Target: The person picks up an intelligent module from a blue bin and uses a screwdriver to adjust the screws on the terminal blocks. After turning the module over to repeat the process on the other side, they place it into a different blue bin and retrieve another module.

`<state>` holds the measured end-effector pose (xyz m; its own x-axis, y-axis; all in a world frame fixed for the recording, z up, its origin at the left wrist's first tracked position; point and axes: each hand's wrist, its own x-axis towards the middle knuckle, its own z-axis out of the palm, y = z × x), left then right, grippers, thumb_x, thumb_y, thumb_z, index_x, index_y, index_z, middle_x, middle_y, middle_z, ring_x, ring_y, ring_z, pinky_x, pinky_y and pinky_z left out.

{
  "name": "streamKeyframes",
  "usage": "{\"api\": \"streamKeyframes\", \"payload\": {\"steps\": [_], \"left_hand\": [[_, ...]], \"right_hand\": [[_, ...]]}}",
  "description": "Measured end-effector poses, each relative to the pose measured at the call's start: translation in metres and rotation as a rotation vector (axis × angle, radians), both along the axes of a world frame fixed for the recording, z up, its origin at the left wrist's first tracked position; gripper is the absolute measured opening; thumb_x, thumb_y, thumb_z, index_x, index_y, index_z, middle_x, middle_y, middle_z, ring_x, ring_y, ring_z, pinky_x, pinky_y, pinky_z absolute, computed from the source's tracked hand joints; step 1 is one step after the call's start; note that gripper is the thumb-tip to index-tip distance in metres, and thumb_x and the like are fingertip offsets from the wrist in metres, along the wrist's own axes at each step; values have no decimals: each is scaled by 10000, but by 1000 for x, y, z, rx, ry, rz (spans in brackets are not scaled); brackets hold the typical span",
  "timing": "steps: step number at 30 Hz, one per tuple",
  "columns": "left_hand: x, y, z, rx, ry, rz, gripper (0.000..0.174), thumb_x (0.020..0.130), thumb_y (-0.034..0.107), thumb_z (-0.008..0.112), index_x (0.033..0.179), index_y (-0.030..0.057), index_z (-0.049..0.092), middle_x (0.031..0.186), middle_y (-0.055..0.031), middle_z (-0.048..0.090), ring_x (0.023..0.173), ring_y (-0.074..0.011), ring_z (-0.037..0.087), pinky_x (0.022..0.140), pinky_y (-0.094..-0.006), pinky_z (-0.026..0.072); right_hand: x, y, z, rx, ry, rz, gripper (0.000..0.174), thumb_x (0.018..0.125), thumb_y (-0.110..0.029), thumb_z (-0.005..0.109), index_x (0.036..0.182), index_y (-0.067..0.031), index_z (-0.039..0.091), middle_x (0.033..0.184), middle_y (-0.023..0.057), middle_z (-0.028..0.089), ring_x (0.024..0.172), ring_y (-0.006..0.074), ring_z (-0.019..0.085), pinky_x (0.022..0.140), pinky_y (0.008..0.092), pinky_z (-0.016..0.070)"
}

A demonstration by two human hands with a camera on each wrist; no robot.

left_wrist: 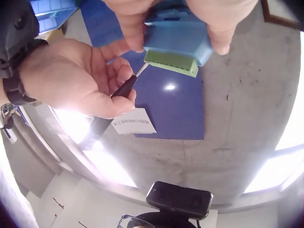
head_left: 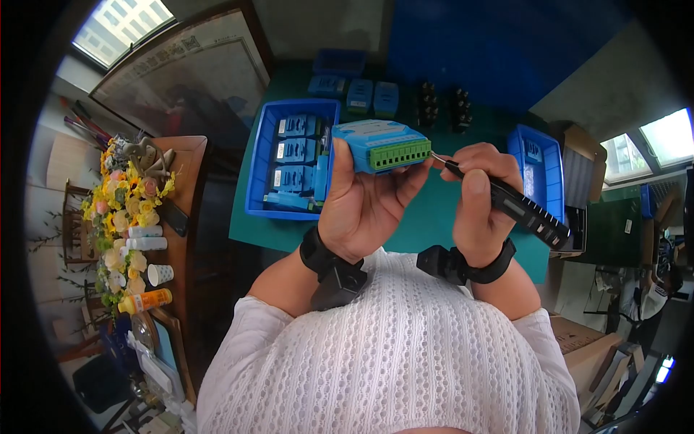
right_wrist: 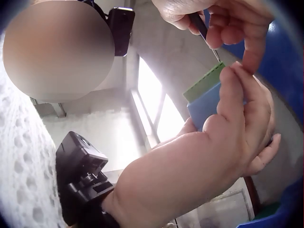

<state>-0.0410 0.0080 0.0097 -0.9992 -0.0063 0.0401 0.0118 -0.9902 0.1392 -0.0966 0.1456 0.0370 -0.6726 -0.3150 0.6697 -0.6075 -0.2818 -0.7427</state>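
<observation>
My left hand [head_left: 361,217] holds a blue plastic module [head_left: 352,148] up over the table, thumb on one side and fingers under and behind it. A green terminal block [head_left: 400,155] with a row of square openings runs along the module's near edge. In my right hand [head_left: 486,195] is a screwdriver [head_left: 531,210] with a thick black handle, gripped between thumb and fingers. Its thin metal shaft [left_wrist: 141,69] points at one end of the green block, and the tip meets it there in the left wrist view. Fingers of both hands come close together beside that end.
A blue bin [head_left: 254,177] of similar modules stands left on the green table [head_left: 434,239]. Another blue bin [head_left: 555,177] is at the right. More modules [head_left: 359,95] and dark small parts [head_left: 460,110] lie at the back. Flowers [head_left: 130,210] and bottles crowd a wooden side table [head_left: 189,166].
</observation>
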Motion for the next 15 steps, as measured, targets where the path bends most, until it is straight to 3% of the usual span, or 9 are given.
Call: {"api": "streamKeyframes", "payload": {"steps": [2,8,11,15], "left_hand": [[0,-1,-2,42,18,-30,723,824,526,497,1266,-16,314,1288,-260,353,1164,-357,438,997,-420,388],[1,-1,0,11,17,-39,730,823,536,491,1275,-7,308,1288,-261,353,1162,-355,439,986,-412,401],[0,0,-1,65,47,-56,733,821,545,486,1276,-3,313,1288,-260,357,1163,-353,439,985,-408,404],[1,-1,-1,-11,21,-33,733,820,550,483,1276,0,318,1288,-259,359,1163,-348,441,986,-405,402]], "right_hand": [[1,-2,-3,-112,-108,44,131,880,-124,509,913,2,495,850,115,539,706,131,560,691,265,483],[4,-3,-1,-142,-118,86,132,881,-124,508,912,3,495,851,112,543,730,127,566,731,262,487],[4,-4,3,-30,-66,28,163,897,-173,464,902,-9,470,798,122,537,712,157,530,772,353,483],[3,-4,2,8,1,5,166,893,-180,475,895,-13,477,797,121,541,702,157,530,784,358,479]]}}
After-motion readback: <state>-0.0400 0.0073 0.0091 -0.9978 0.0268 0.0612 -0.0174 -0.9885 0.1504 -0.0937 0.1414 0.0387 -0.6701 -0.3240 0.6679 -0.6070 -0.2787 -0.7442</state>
